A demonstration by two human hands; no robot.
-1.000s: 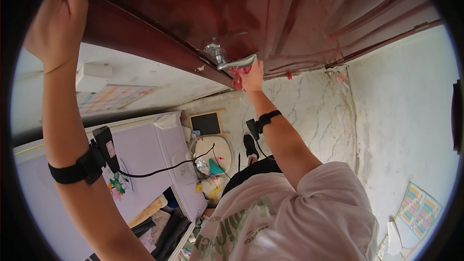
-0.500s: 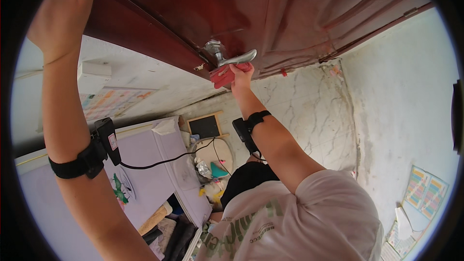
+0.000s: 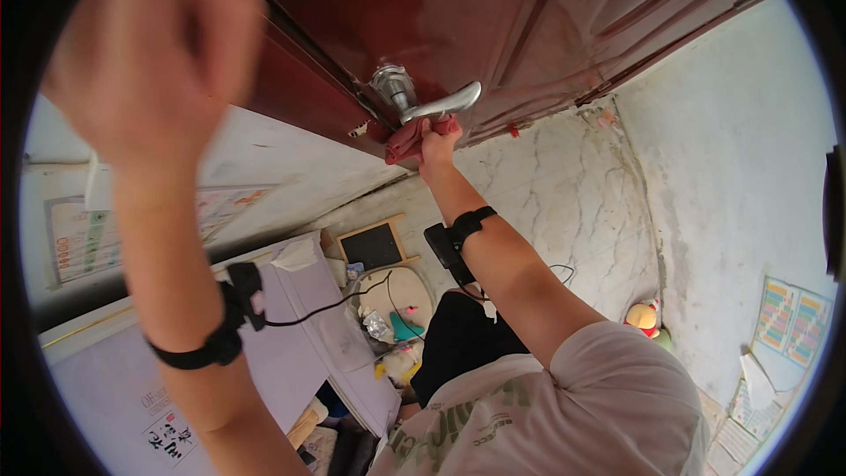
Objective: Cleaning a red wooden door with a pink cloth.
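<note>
My right hand (image 3: 438, 143) is closed on a folded red cloth (image 3: 407, 142), just below the silver lever handle (image 3: 448, 102) of a dark red door (image 3: 423, 13). The cloth is close under the lever; whether it touches the metal I cannot tell. At the upper left my left hand (image 3: 159, 62) is raised in front of the door frame and wall. It is smeared by motion and its fingers cannot be made out. Each forearm wears a black strap with a small black box, the left one (image 3: 220, 326) trailing a cable.
A lilac cabinet (image 3: 291, 335) stands at lower left. Beside it are a small blackboard (image 3: 372, 247) and a pale stool seat (image 3: 405, 295) with odds and ends on it. A plush toy (image 3: 643, 317) lies by the right wall, where charts (image 3: 789, 322) hang. The floor is marbled (image 3: 555, 203).
My left hand has moved right and down from the upper left edge, and is now blurred. The right hand keeps the red cloth under the handle. The view has shifted slightly.
</note>
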